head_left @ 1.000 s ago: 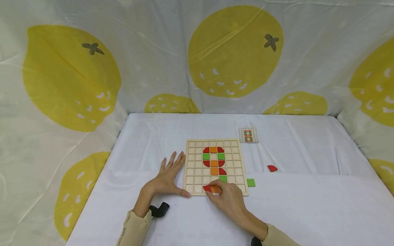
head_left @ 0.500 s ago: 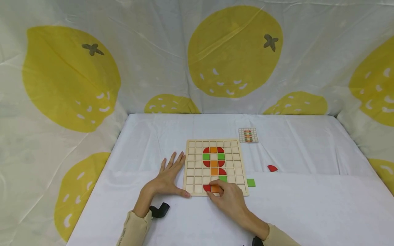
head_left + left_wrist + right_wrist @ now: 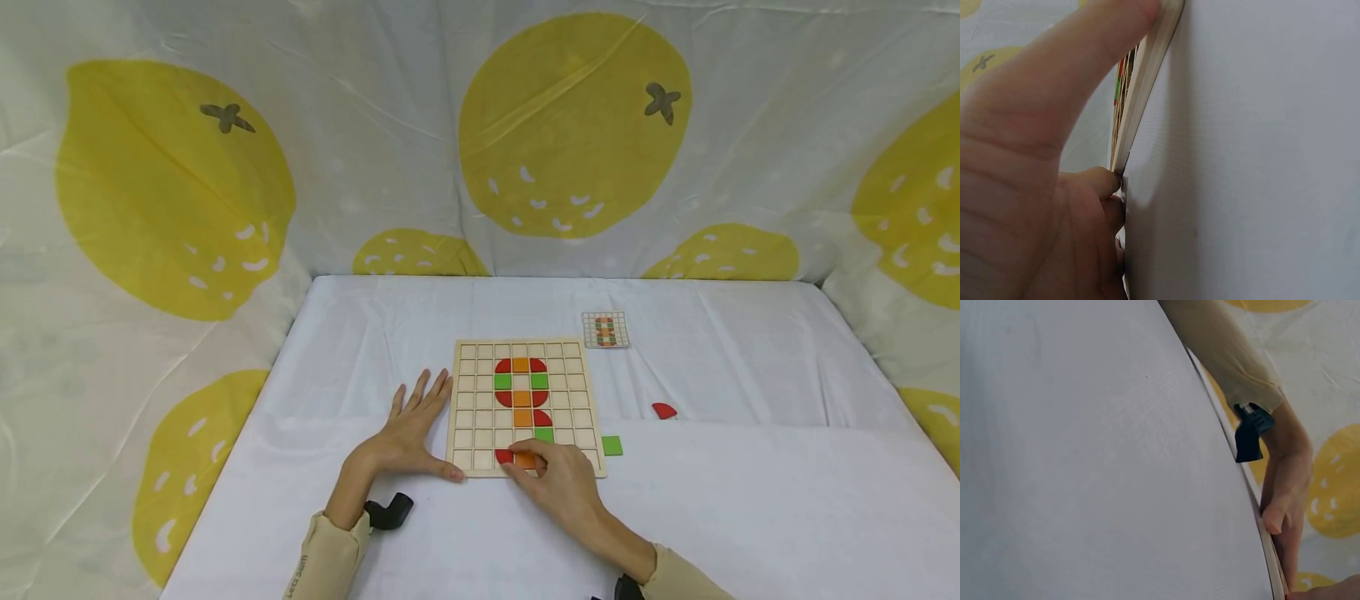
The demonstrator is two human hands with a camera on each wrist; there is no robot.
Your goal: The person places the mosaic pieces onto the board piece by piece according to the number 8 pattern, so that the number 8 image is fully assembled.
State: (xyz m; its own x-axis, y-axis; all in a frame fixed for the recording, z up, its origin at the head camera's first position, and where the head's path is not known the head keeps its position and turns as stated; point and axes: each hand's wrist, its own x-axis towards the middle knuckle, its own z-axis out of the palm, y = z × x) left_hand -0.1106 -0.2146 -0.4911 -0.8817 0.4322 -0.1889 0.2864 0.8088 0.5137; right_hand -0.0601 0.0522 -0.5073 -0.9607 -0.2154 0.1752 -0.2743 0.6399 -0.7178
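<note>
A wooden grid board (image 3: 467,400) lies on the white-covered table, with red, orange and green tiles in its middle columns. My left hand (image 3: 405,437) is spread along the board's left side, its thumb at the lower left corner. In the left wrist view, that thumb (image 3: 1054,75) touches the board's edge (image 3: 1141,103). Over the bottom row, my right hand (image 3: 562,483) pinches a red quarter-circle tile (image 3: 503,457) between thumb and finger. An orange square tile (image 3: 525,461) sits beside it, partly covered by the fingers. The right wrist view barely shows the tiles.
To the board's right lie a loose green square tile (image 3: 612,446) and a loose red quarter-circle tile (image 3: 663,411). A small pattern card (image 3: 618,340) lies behind the board's right corner. A lemon-print cloth (image 3: 390,133) hangs at the back and sides.
The red tile under my right fingers has turned slightly and shifted a touch up within the bottom row. My left hand stays where it was.
</note>
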